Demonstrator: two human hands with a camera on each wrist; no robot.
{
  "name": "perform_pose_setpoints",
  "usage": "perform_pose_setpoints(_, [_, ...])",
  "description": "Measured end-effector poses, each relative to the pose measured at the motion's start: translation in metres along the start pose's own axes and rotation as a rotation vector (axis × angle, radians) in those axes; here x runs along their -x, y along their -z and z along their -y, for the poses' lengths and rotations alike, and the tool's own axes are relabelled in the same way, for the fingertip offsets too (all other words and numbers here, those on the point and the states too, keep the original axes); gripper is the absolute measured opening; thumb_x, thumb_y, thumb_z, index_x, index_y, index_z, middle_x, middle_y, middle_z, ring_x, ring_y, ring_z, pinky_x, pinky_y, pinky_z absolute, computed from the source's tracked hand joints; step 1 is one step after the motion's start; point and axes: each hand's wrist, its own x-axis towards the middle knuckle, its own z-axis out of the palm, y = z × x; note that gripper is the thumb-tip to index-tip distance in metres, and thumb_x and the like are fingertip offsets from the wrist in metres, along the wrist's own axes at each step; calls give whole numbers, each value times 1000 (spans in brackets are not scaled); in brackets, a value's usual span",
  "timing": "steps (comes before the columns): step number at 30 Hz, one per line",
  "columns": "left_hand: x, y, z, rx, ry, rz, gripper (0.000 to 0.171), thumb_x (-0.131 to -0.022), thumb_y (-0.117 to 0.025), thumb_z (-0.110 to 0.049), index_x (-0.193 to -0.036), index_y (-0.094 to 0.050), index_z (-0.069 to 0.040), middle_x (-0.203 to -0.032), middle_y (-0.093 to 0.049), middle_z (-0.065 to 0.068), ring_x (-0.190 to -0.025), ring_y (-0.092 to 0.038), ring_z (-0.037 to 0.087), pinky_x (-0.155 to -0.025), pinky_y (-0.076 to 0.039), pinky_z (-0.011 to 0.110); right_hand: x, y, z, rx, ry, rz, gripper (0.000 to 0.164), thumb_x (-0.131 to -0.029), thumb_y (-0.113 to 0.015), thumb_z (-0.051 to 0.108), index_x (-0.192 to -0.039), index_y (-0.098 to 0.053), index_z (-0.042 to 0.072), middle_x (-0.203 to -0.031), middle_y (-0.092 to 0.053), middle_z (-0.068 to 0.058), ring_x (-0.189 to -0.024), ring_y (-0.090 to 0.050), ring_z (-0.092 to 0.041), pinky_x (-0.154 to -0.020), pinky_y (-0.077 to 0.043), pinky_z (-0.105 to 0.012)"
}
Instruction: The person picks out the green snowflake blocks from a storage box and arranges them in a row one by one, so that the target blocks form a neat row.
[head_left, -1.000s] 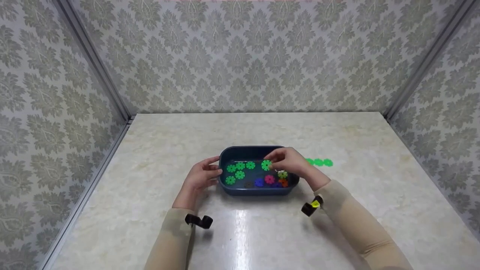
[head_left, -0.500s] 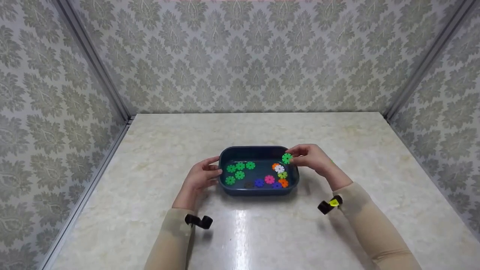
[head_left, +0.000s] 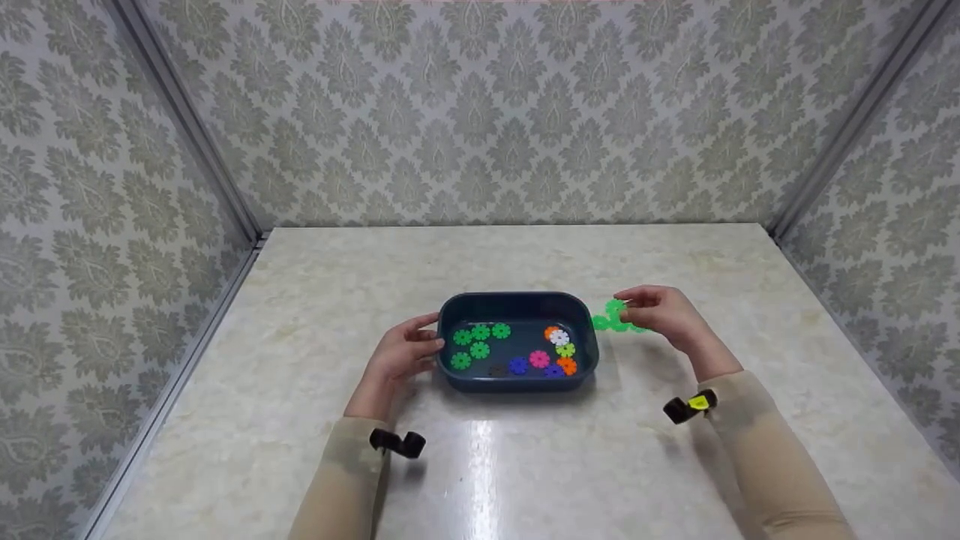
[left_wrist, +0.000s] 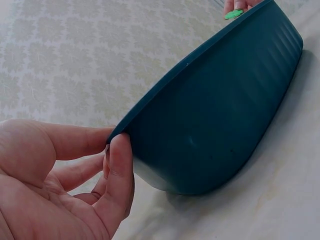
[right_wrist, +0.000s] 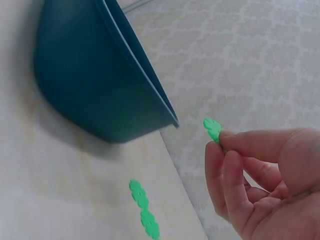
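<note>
My left hand (head_left: pixel 401 349) holds the left end of a dark blue plastic basin (head_left: pixel 517 384), thumb and fingers at its rim in the left wrist view. Several green toothed discs (head_left: pixel 480 350) lie in the basin's left half. Pinched between my right hand's (head_left: pixel 667 315) thumb and fingers is another green disc (right_wrist: pixel 212 129), raised above the table just right of the basin. Below it, a row of green discs (right_wrist: pixel 145 210) lies on the table. The right hand partly hides that row in the head view.
Pink (head_left: pixel 539 359), blue, orange, white, yellow-green and dark discs lie in the basin's right half and along its front. The marbled table (head_left: pixel 337 262) is bounded by patterned wall panels (head_left: pixel 480 112) at the back and sides.
My right hand has carried the green disc from inside the basin, over its right rim, to above the row on the table. The left hand and basin have stayed in place.
</note>
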Motion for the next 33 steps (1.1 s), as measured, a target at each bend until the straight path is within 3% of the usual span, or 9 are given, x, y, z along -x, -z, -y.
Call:
perform_pose_setpoints(10, [2, -1, 1, 5, -3, -10, 57, -95, -70, -1, -148, -56, -16, -113, -58, 7, -82, -60, 14, -66, -56, 27, -3, 29, -33, -76, -110, -36, 55, -99, -69, 16, -149, -51, -1, -121, -64, 2, -92, -67, 4, -93, -56, -22])
perform_pose_setpoints(19, [3, -1, 2, 35, -32, 12, 57, -96, -67, 2, -149, -53, -10, -107, -57, 5, -76, -60, 10, -63, -54, 24, -1, 51, -59, -70, -173, -103, 53, -101, -66, 15, -149, -51, -2, -118, -64, 5, -89, -66, 4, -88, -56, -19])
perform_pose_setpoints(22, [2, -1, 3, 44, -33, 13, 57, -96, -67, 3, -149, -53, -9, -106, -56, 4, -75, -61, 9, -62, -54, 24, -1, 56, -65, -45, -207, -130, 52, -100, -65, 13, -148, -51, -2, -117, -66, 2, -86, -65, 4, -84, -56, -20])
perform_pose_setpoints(28, [1, -1, 2, 40, -30, 1, 57, -95, -68, 3, -148, -54, -10, -106, -57, 4, -77, -61, 10, -64, -54, 24, -1, 59, -72, -57, -264, -155, 50, -101, -61, 9, -148, -50, -5, -130, -61, -11, -85, -65, 4, -83, -57, -21])
perform_pose_setpoints(33, [1, -1, 2, 30, -21, 1, 57, -95, -68, 2, -148, -54, -10, -108, -56, 5, -77, -60, 10, -64, -54, 24, 0, 60, -72, -17, -275, -156, 50, -101, -61, 8, -147, -50, -8, -124, -64, -11, -83, -66, 2, -82, -58, -21])
